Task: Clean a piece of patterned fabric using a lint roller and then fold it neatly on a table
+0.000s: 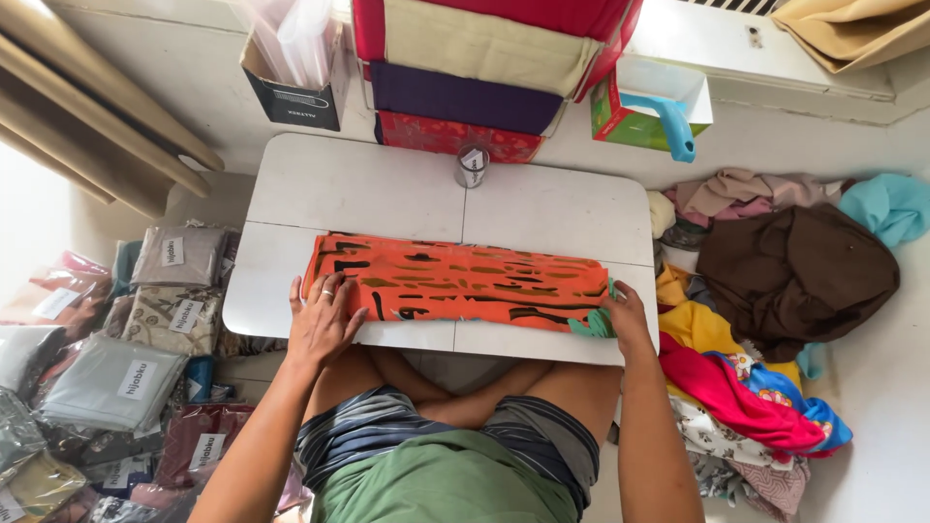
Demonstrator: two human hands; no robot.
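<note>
orange patterned cloth (455, 283) folded into long strip, frame centre, on white surface (387, 184) | left hand (322, 322) flat, fingers spread, pressing | right hand (625, 315) fingers pinching end | cross-folds left

Home-based garment packing spot, prob. a small clothing resale setup. Evidence: low white folding desk (387, 184) on floor; bagged, labelled folded fabrics (116, 378) piled at 8 o'clock; loose clothes heap (775, 291) at 3 o'clock; stacked cloth storage boxes (465, 97) at 12 o'clock.
</note>
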